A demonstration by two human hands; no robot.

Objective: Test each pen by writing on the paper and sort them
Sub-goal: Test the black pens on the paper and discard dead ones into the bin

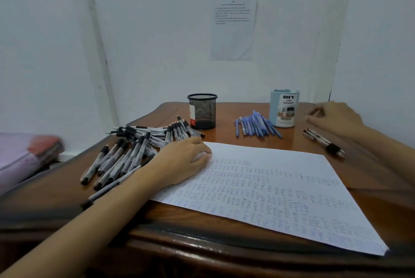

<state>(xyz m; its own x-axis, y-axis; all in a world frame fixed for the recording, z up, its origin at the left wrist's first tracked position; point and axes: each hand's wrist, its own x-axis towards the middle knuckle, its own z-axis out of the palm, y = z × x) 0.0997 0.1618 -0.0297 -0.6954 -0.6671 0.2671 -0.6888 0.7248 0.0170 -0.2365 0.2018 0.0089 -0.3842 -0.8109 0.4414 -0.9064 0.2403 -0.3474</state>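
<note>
— Two loose pens (323,143) on the tabletop (242,137) right of the paper (269,188), long axes diagonal, dark ends toward the near right. Between tests, probably.

— Right hand (334,118) beyond them, grip loosely curled, holding nothing visible. Left hand (186,161) flat, pinning the paper's corner by the black-pen pile (134,149). Next: pick one, write.

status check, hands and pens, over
Left hand flat on white written paper. Right hand empty, near light blue desk organizer. Black-capped pens piled left, blue pens centre. Nothing blocking.
</note>
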